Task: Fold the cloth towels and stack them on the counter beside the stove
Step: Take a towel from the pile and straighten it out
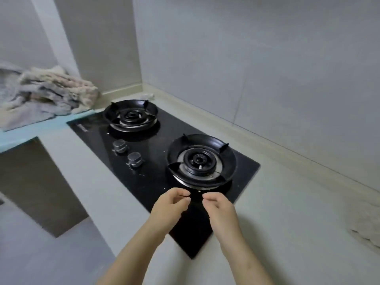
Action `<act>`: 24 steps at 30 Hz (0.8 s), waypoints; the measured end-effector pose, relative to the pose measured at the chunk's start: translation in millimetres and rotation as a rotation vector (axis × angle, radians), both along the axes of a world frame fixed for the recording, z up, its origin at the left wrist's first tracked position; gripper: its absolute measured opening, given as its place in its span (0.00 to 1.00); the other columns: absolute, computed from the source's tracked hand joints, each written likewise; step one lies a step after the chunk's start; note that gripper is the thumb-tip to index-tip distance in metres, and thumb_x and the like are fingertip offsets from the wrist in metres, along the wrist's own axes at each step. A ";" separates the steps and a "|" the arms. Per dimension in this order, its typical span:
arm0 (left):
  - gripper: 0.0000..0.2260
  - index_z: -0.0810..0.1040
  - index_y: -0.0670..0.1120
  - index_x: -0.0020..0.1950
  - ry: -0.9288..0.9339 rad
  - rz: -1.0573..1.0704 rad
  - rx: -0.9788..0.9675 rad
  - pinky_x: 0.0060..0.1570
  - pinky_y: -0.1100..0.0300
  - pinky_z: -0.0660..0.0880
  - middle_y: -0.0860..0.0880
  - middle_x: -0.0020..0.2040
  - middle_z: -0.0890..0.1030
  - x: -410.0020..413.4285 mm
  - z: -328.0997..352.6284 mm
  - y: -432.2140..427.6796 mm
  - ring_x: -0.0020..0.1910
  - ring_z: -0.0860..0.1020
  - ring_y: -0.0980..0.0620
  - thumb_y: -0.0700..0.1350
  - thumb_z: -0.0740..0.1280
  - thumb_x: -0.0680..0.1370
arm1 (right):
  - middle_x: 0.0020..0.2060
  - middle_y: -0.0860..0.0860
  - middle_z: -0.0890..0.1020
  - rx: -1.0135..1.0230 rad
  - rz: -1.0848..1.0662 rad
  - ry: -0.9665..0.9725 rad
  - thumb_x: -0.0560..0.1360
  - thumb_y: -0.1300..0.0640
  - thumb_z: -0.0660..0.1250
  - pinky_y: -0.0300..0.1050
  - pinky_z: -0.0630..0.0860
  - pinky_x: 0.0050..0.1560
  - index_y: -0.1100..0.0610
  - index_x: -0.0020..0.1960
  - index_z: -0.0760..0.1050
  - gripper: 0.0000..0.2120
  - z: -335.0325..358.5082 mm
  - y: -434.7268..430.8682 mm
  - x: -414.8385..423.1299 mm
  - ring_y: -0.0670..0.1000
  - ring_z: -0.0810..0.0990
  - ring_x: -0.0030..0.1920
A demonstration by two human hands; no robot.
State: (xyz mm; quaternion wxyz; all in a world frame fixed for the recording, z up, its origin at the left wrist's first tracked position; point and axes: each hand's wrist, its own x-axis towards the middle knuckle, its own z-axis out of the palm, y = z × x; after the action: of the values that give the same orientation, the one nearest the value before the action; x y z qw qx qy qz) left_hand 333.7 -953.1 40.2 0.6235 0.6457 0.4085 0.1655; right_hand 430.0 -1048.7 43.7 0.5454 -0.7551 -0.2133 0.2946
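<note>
A rumpled pile of grey and beige cloth towels [47,93] lies on the counter at the far left, beyond the stove. Part of another pale towel [365,231] shows at the right edge on the counter. My left hand [168,206] and my right hand [218,206] hover close together over the near corner of the black glass stove [156,167]. Both have curled fingers with the tips nearly meeting. No towel is in either hand. Neither hand touches the towels.
The stove has two burners [201,160] and two knobs [134,159]. Pale counter [287,202] stretches to the right of the stove up to the wall. A small white scrap [148,96] sits in the back corner. A dark opening lies below the counter at left.
</note>
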 end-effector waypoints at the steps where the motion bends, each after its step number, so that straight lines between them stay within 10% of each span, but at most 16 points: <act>1: 0.05 0.77 0.52 0.49 -0.014 0.058 -0.006 0.44 0.62 0.74 0.52 0.47 0.81 -23.6 -0.1 13.6 0.49 0.80 0.52 0.43 0.65 0.77 | 0.45 0.43 0.79 -0.013 0.063 0.009 0.76 0.60 0.63 0.35 0.70 0.46 0.49 0.48 0.76 0.07 0.8 16.9 -19.1 0.39 0.76 0.47; 24: 0.05 0.76 0.49 0.52 0.073 0.694 0.037 0.37 0.65 0.71 0.50 0.46 0.79 -470.2 0.7 349.1 0.42 0.76 0.56 0.42 0.62 0.79 | 0.45 0.47 0.79 -0.041 0.634 0.065 0.78 0.60 0.61 0.39 0.74 0.47 0.49 0.46 0.75 0.08 -5.2 429.1 -437.7 0.46 0.77 0.47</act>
State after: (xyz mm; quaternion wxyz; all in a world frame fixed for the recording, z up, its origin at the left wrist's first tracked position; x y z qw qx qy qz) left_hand -136.5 -603.9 40.9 0.5032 0.4853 0.6225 0.3518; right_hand -7.7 -619.5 38.5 0.4179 -0.6520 -0.4145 0.4781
